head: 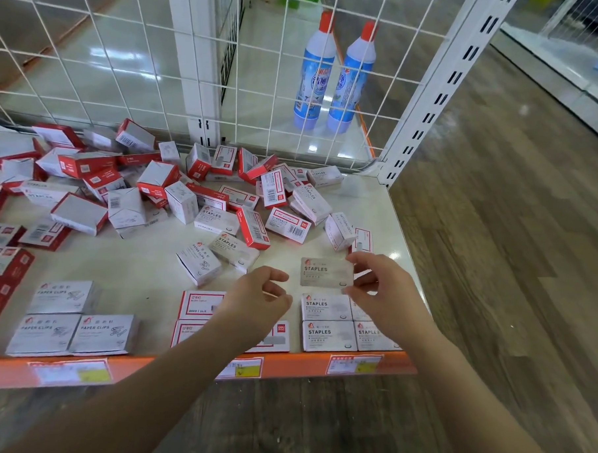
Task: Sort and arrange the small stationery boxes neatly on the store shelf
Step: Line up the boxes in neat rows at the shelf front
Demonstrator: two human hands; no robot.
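**Sorting partly done; one STAPLES box in hand**

Front edge: orange shelf lip (142, 368) carries price tags, text unreadable. Behind it, three sorted groups: grey PAPER CLIPS boxes (72, 318) at left, red-framed white boxes (198, 309) in the middle, partly under the left forearm, and a grey STAPLES block (329, 322) at right, two rows deep.

Right hand (386, 294) pinches a single STAPLES box (327, 272) by its right edge, just behind the block, seemingly starting a third row. Left hand (259, 296) hangs beside it, fingers loosely curled, holding nothing.

Further back: a large unsorted heap (152, 188) of red and grey boxes, tumbled at all angles. Judgement: well under half done.

Beyond the wire grid (112, 63), two blue bottles (332, 77) with red caps; their label is illegible.
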